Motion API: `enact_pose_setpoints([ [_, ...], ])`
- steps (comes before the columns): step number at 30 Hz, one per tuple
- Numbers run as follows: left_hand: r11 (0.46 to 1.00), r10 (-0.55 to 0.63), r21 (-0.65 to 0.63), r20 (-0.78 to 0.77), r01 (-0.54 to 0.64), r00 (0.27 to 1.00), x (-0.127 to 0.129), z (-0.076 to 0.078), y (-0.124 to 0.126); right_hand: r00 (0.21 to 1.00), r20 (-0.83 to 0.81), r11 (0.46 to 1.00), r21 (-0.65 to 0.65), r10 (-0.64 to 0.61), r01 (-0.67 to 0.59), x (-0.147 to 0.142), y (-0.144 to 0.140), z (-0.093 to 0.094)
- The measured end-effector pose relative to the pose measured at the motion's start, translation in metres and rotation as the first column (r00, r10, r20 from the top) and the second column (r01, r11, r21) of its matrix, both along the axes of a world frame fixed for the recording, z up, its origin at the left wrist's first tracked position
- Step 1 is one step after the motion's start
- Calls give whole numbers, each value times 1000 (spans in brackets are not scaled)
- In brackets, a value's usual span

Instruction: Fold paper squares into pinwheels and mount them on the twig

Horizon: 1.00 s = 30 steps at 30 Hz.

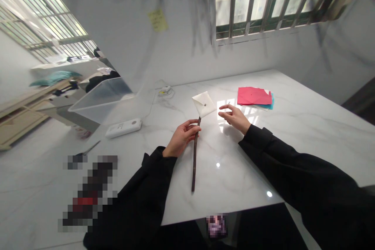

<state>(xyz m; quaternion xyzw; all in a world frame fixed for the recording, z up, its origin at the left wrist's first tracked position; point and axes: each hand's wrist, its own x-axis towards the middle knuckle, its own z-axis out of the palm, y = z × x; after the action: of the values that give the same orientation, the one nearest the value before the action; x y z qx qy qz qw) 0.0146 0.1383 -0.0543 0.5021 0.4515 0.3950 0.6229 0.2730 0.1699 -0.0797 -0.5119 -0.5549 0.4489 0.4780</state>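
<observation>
Stick (194, 156), dark, thin: held near its top in the left hand (181, 138), fingers clamped round it, lifting the white folded paper (204, 104) pinned at its tip above the table (293, 133). Right hand (236, 117): beside the paper, fingers apart, empty.

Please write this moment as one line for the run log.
left hand: grips brown stick | stick top: white folded paper, pinned | right hand: open, empty, beside paper | table: red paper stack
</observation>
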Motion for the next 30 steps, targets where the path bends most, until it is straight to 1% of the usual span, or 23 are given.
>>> enact_pose_setpoints([
  [2,1000,-19,-3,-15,19,1000,0,0,0,999,4,999,20,-35,35,3,1,0],
  [4,1000,-30,-3,-27,30,999,0,0,0,996,89,1000,6,24,-25,6,2,1],
  [7,1000,-14,5,-25,14,1000,-1,-1,1,955,252,987,-64,158,-146,7,3,0],
  [9,1000,4,9,-19,-4,1000,-1,-1,1,947,275,985,-70,169,-155,6,4,-2],
  [14,1000,10,7,-16,-10,1000,-1,-2,2,982,171,996,-50,81,-73,5,6,-5],
  [17,1000,11,2,-17,-11,1000,0,-2,1,996,42,991,-113,75,-70,2,2,-2],
  [18,1000,12,0,-16,-12,1000,0,-1,1,994,0,985,-138,107,-106,0,0,0],
  [20,1000,12,0,-11,-12,1000,0,0,0,974,-49,960,-164,223,-228,-4,-5,3],
  [21,1000,12,0,-7,-12,1000,0,0,0,961,-52,946,-167,272,-277,-6,-7,4],
  [22,1000,13,0,-4,-13,1000,0,0,1,954,-43,939,-169,297,-300,-8,-8,5],
  [24,1000,15,-2,-2,-15,1000,0,0,1,963,-17,948,-172,268,-267,-9,-8,5],
  [27,1000,20,-3,-5,-20,1000,0,0,1,989,-9,977,-154,148,-148,-9,-6,4],
  [30,1000,21,-1,-8,-21,1000,0,-1,1,1000,-6,989,-142,31,-31,-6,-4,5],
])
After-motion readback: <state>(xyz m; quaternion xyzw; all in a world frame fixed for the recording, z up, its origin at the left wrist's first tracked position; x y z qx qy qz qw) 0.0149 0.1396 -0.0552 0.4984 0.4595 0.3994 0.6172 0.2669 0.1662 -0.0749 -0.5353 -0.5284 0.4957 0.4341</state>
